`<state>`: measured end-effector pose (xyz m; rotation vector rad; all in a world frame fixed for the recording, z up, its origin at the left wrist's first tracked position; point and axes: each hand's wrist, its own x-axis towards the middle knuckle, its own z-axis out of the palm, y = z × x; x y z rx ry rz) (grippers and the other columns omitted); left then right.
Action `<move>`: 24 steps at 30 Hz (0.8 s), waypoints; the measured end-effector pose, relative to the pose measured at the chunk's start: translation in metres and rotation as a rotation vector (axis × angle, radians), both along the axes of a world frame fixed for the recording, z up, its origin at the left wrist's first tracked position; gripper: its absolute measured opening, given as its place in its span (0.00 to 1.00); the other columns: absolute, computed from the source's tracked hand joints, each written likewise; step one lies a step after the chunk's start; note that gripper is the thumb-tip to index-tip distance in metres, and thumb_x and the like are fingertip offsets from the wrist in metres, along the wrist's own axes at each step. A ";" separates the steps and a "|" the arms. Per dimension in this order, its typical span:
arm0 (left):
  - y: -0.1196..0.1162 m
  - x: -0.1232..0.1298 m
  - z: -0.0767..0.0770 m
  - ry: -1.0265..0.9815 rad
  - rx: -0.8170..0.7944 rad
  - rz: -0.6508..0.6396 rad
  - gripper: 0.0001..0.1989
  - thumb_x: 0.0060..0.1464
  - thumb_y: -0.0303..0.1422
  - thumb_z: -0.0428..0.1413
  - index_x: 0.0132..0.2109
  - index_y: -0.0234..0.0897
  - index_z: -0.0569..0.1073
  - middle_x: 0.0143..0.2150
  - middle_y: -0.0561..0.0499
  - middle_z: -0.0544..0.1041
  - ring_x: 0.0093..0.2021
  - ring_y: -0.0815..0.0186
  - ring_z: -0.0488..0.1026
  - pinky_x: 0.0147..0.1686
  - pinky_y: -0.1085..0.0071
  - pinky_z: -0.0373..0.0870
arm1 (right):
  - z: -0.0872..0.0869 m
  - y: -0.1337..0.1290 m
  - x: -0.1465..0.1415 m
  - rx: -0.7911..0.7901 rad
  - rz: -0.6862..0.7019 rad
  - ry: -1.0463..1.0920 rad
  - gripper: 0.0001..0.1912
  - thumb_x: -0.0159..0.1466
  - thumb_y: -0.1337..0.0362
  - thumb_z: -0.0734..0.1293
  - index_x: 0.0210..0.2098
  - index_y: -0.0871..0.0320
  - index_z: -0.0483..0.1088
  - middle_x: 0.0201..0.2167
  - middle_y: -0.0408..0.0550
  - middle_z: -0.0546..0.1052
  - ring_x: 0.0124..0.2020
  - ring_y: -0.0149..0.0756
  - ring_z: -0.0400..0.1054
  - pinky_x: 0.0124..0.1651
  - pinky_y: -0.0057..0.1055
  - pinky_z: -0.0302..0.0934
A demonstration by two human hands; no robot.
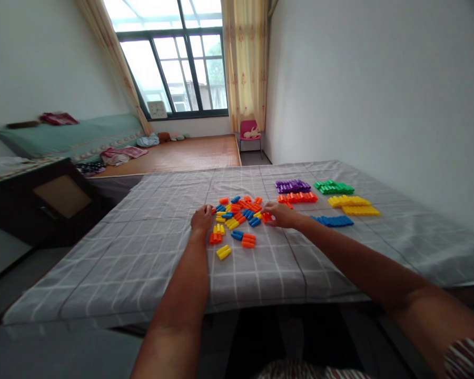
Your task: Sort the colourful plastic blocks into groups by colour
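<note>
A loose pile of small plastic pieces shaped like joined tubes, in orange, yellow and blue, lies on the cloth in front of me. My left hand (202, 217) is at the pile's left edge, its fingers closed around a bit of orange plastic (214, 210). On the pile's right side, my right hand (280, 215) pinches an orange plastic piece (266, 217) between thumb and fingers. Nearer to me lie a yellow piece (223, 252), a blue piece (237, 235) and orange pieces (248, 241).
Sorted groups stand to the right: purple (293, 186), green (334, 187), orange (298, 198), yellow (353, 205) and blue (334, 221). A grey checked cloth (150, 263) covers the table. Beyond are a bed (197, 150), a pink chair (249, 129) and a window. A white wall runs along the right.
</note>
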<state>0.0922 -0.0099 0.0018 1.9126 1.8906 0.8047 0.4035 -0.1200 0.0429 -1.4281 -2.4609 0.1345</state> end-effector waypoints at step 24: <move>0.000 -0.002 -0.003 0.026 0.020 -0.004 0.20 0.62 0.40 0.42 0.45 0.44 0.78 0.47 0.48 0.80 0.46 0.61 0.74 0.35 0.71 0.63 | 0.018 0.079 0.089 -0.167 -0.318 -0.282 0.17 0.56 0.65 0.69 0.46 0.54 0.75 0.45 0.48 0.79 0.44 0.37 0.72 0.44 0.28 0.63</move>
